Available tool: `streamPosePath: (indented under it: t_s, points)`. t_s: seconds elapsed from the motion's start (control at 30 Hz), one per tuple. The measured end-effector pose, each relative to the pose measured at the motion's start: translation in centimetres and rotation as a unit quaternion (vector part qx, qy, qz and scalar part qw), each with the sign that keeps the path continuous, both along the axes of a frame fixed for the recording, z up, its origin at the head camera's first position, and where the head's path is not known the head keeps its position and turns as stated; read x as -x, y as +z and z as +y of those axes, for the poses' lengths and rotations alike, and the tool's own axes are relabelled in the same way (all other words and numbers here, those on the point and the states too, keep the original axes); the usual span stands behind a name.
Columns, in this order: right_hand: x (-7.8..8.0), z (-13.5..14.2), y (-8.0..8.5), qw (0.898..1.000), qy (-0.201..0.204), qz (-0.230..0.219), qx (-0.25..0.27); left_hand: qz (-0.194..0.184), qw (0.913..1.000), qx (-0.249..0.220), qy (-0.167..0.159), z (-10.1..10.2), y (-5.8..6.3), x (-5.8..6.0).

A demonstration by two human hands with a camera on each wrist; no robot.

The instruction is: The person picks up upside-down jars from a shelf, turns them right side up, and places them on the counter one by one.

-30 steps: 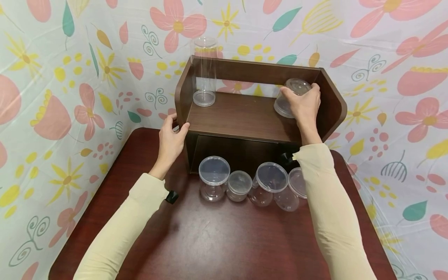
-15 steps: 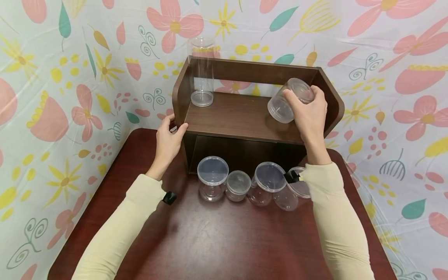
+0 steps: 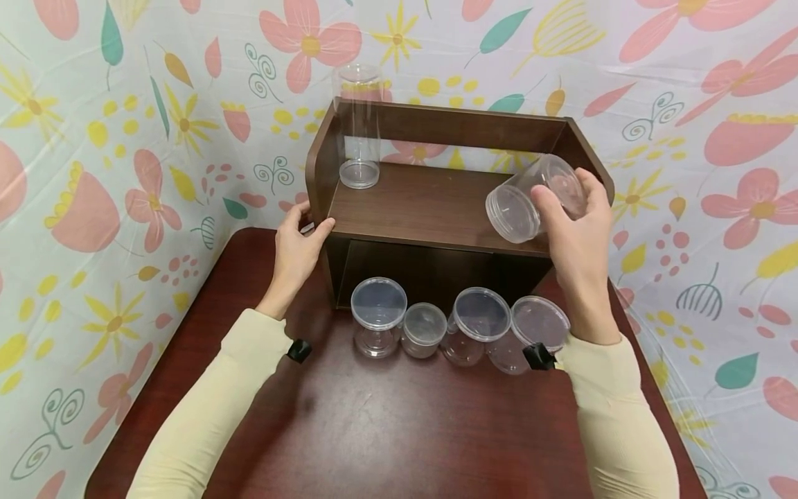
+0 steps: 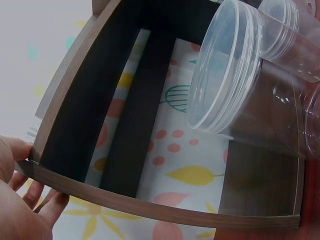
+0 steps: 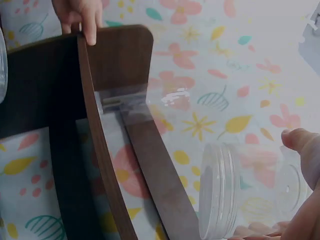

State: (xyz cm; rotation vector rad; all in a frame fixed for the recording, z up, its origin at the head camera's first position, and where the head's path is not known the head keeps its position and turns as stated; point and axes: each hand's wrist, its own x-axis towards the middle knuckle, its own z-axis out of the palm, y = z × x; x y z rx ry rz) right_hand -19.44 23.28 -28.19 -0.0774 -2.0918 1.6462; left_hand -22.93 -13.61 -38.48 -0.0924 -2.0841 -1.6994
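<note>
My right hand (image 3: 580,239) grips a clear plastic jar (image 3: 528,188) near its base. The jar is tilted, its lidded end facing down and left, close over the front right of the upper shelf. In the right wrist view the thumb and fingers wrap the far end of this jar (image 5: 260,185). My left hand (image 3: 298,244) grips the left side of the brown wooden shelf (image 3: 411,208), thumb at the front edge and fingers behind the panel. The left wrist view shows that hand (image 4: 25,195) at the panel's corner. A tall clear cylinder (image 3: 359,135) stands at the upper shelf's left end.
Several clear jars with lids stand in a row on the dark red table (image 3: 386,430), before the lower compartment (image 3: 424,267). They include a wide-lidded jar (image 3: 379,305) and a small jar (image 3: 424,326). A flowered cloth (image 3: 206,138) hangs behind the table.
My right hand has lifted the jar off the upper shelf's right part, tipped it over and brought it forward and to the right. My left hand keeps its grip on the shelf's side.
</note>
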Motion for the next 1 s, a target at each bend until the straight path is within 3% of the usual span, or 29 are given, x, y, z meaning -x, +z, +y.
streamPosePath:
  t_s: [0.1,0.2,0.37,0.7,1.0]
  points:
    - [-1.1,0.3,-0.4,0.999,0.015,0.009,0.041,0.001,1.0000,0.003,-0.003,-0.1,0.0,0.0]
    - [-2.0,0.5,-1.0,0.993,0.040,0.052,0.103,0.000,1.0000,0.007,-0.003,-0.2,0.0,0.0]
    - [-3.2,0.5,-2.2,0.964,0.107,0.143,0.197,-0.004,0.9998,0.020,-0.007,-0.4,0.0,-0.1]
    - [-4.8,0.7,-4.0,0.936,0.155,0.214,0.233,0.002,0.9995,0.028,-0.015,-0.6,0.0,-0.3]
    - [-5.9,0.5,-5.2,0.921,0.165,0.216,0.279,0.007,0.9996,0.020,-0.019,-0.9,-0.3,-1.1]
